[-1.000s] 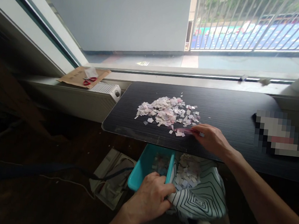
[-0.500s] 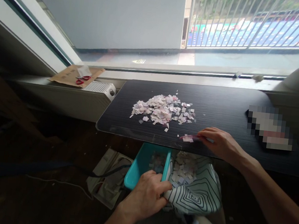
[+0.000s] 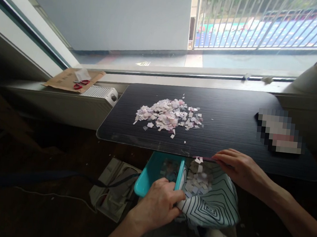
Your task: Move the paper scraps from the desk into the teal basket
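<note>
Red-handled scissors on a brown envelope, white radiator just beside it, metal railing outdoors

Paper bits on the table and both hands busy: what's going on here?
A person's left hand holds the bin and a fold of patterned cloth. The right hand pinches a pinkish strip at the near edge of the table, with a few paper bits by its tip. A heap lies on the table; more bits lie on the cloth beside the bin.
</note>
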A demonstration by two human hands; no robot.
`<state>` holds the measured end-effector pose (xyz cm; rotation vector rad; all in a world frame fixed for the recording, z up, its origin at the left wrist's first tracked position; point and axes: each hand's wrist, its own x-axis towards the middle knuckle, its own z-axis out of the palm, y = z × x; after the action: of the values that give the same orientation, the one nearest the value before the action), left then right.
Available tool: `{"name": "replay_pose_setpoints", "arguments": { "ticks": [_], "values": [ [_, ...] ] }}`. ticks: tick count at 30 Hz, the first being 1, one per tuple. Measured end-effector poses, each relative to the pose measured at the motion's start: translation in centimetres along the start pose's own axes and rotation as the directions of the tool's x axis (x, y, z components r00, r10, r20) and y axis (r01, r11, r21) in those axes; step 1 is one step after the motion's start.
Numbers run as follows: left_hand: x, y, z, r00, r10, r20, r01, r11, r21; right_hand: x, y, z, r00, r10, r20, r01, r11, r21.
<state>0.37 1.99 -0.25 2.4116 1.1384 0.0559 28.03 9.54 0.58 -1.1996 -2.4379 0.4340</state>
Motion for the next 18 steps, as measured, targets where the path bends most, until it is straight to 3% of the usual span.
{"name": "replay_pose_setpoints", "arguments": {
  "ticks": [4, 9, 13, 18],
  "values": [
    [0.0, 0.1, 0.1, 1.000, 0.008, 0.007, -0.008, 1.000, -0.008, -0.3, -0.5, -0.4, 1.000, 0.004, -0.001, -0.004, 1.000, 0.005],
    [0.1, 0.3, 0.2, 1.000, -0.001, 0.008, 0.001, 1.000, 0.009, 4.6, -0.1, 0.7, 0.996, -0.008, -0.092, 0.007, 1.000, -0.008],
    [-0.3, 0.5, 0.0, 1.000, -0.021, 0.008, 0.021, 1.000, -0.007, 7.2, 0.5, 1.7, 0.998, -0.049, -0.049, 0.048, 0.999, -0.026],
    [-1.0, 0.0, -0.1, 0.997, -0.073, -0.009, 0.073, 0.997, -0.016, 3.4, 0.8, 0.9, 0.994, -0.110, -0.004, 0.110, 0.994, 0.002]
  ]
}}
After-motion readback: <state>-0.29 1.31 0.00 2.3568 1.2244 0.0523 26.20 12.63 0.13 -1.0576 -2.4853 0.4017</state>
